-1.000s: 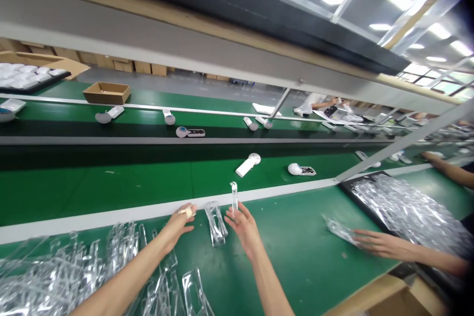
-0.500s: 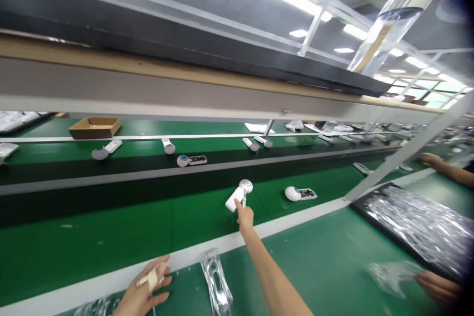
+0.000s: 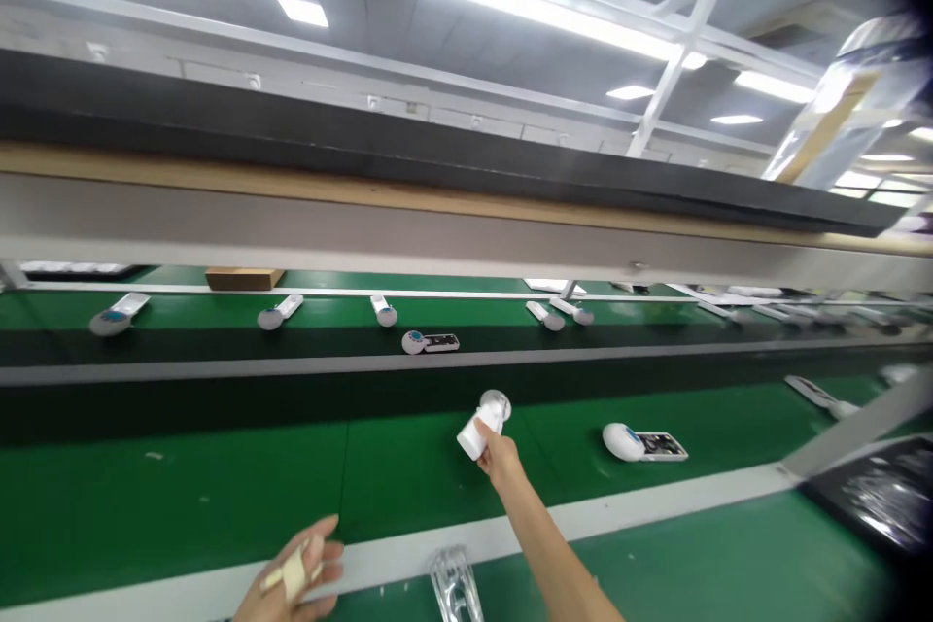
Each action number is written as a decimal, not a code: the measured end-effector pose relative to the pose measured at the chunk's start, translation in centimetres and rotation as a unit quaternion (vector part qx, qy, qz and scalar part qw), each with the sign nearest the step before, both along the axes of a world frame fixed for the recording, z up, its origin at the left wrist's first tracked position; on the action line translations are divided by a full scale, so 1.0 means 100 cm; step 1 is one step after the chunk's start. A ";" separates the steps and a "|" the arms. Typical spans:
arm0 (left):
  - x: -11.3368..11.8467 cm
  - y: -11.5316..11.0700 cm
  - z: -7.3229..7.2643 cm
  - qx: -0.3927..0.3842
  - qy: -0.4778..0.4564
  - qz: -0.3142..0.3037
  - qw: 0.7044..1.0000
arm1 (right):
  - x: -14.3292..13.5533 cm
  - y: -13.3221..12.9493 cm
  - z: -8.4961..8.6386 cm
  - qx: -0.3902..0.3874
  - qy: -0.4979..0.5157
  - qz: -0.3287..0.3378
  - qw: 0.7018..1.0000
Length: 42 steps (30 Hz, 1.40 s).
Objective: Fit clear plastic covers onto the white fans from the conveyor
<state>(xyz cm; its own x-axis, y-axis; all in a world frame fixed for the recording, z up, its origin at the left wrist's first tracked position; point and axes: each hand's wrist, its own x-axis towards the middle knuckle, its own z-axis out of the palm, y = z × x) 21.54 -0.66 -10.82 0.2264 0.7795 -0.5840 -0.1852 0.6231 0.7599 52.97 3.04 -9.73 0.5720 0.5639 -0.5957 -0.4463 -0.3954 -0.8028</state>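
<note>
Head view, the only one: item, one white device point(image 3: 473, 435), over the green belt point(image 3: 240, 505) beyond the rail point(image 3: 394, 556), its round end pointing away; the right hand point(image 3: 501, 459) was closed on its near side, probably because that was the edge the arm met first. Whether the device had left the belt, I could not tell. Item, the left hand point(image 3: 295, 578), well apart, fingers loosely spread and holding nothing, a cream wrap point(image 3: 293, 573) about it; it hung near the rail, seemingly kept out of the right arm's way. Item, one clear shell point(image 3: 456, 588) near the rail, left of the right forearm, apparently set within easy reach. Item, a second device point(image 3: 641, 444), right, lying apart. Also a far row of devices, a carton point(image 3: 244, 280) and a dark tray point(image 3: 823, 494). Obstructions: the shelf point(image 3: 364, 231) across the upper view; a slanting post point(image 3: 852, 432) at right.
</note>
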 end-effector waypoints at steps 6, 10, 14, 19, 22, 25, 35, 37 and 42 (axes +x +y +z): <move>0.012 0.026 0.038 -0.035 -0.265 0.016 0.963 | -0.094 -0.061 0.039 0.140 0.222 0.164 0.951; 0.010 0.018 0.063 -0.029 -0.401 -0.004 0.916 | -0.182 -0.112 0.036 0.217 0.455 0.276 0.818; -0.006 -0.001 0.090 0.002 -0.394 0.047 0.918 | -0.212 -0.137 0.023 0.205 0.309 0.264 0.890; -0.021 -0.010 0.110 0.120 -0.162 0.107 0.974 | -0.185 -0.147 0.036 0.132 -0.180 0.207 0.952; -0.020 -0.012 0.110 0.141 -0.084 0.104 0.981 | -0.193 -0.153 0.051 0.121 -0.407 0.199 0.883; -0.015 -0.017 0.108 0.131 -0.085 0.121 0.980 | -0.216 -0.157 0.054 0.097 -0.531 0.231 0.809; -0.006 -0.033 0.117 0.146 -0.062 0.134 0.978 | -0.231 -0.152 0.032 0.080 -0.692 0.241 0.676; -0.006 -0.033 0.120 0.143 -0.075 0.147 0.976 | -0.230 -0.152 0.029 0.100 -0.688 0.231 0.681; -0.001 -0.036 0.128 0.143 -0.079 0.153 0.975 | -0.228 -0.156 0.031 0.144 -0.545 0.287 0.774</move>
<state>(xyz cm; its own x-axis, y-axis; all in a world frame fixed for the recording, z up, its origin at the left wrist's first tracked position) 21.44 -4.30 2.01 0.0269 0.9507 -0.3090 -0.4584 0.2864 0.8413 30.18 -12.55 -6.66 0.2516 0.9314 0.2631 0.7421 -0.0112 -0.6702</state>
